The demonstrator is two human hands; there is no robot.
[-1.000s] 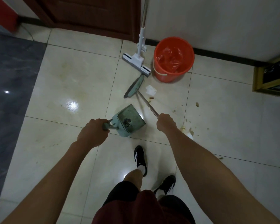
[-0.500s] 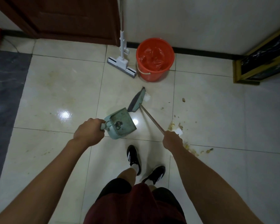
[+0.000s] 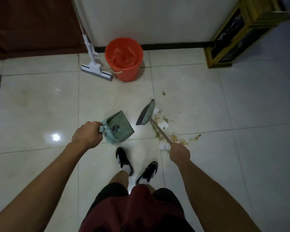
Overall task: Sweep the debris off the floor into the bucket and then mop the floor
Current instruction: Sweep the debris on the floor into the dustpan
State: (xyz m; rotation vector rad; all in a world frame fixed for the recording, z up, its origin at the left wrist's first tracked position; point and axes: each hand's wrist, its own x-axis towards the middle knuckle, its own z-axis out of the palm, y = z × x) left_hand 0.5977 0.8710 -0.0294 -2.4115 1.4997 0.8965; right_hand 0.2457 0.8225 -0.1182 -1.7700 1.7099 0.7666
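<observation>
1. Since half a second ago: broom (image 3: 145,114) head swung from 12 o'clock of the dustpan (image 3: 120,127) over to its 3 o'clock, now just beside the debris (image 3: 167,131); view turned too, bucket (image 3: 124,58) shifted right in it.
2. Left hand (image 3: 87,133): curled tight round the dustpan's handle, pan held near the floor at 12 o'clock of the shoes (image 3: 124,159); touching the tiles or not, cannot tell.
3. Right hand (image 3: 180,152): closed round the broom's shaft, head angled down at the pile's 9 o'clock edge.
4. Debris: crumbs and white paper scraps strewn at 3 o'clock of the pan, a few stray bits toward 1 o'clock; none visibly in the pan yet.
5. Bucket: red, lined, at 12 o'clock by the wall, well apart from the pile; mop (image 3: 95,71) just at its 9 o'clock, untouched.
6. Step in hand, as judged: sweeping, early; mopping not begun.
7. Next, likely: bring the broom round to the pile's far side, set the pan's lip flat on the floor facing it, draw scraps in with short strokes.
</observation>
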